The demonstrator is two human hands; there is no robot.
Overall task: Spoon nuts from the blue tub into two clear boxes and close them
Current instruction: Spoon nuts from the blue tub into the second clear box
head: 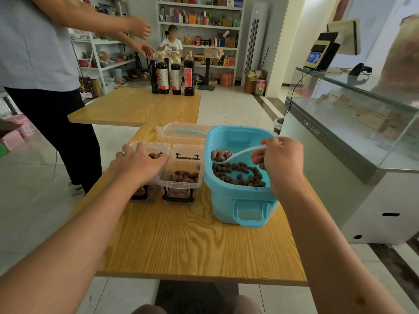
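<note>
The blue tub (240, 177) is the anchor on the tabletop (192, 241), and everything else sits to its left. Farthest left of the tub is a clear box (148, 191), mostly hidden under the left hand (141, 163); a few nuts show past the fingertips. That hand lies flat over the box's top with fingers spread and fairly straight, resting on it rather than gripping. Whether the lid beneath is down I cannot tell. If the hand leans too hard, the light plastic could skid or tip away from the tub.

Between that box and the tub, touching the tub's left wall, stands the second clear box (180, 177) — open, lid tilted back, a layer of nuts in its bottom. The gap between its rim and the tub's rim is where a spill looks likeliest: a heaped spoon carried across could shed nuts onto the tabletop. Behind this box, at the tub's far-left corner, lies the tub's clear lid (183, 132).

Inside the tub, the nuts (240, 175) are spread thin over the floor. The white spoon (238, 155) has its bowl low at the tub's left side with a few nuts in it. With so few left, I'd guess scooping takes some chasing, and a quick flick could send nuts over the wall.

Over the tub's right rim, the right hand (280, 162) is curled tightly around the spoon's handle, wrist cocked — firmly clamped.
</note>
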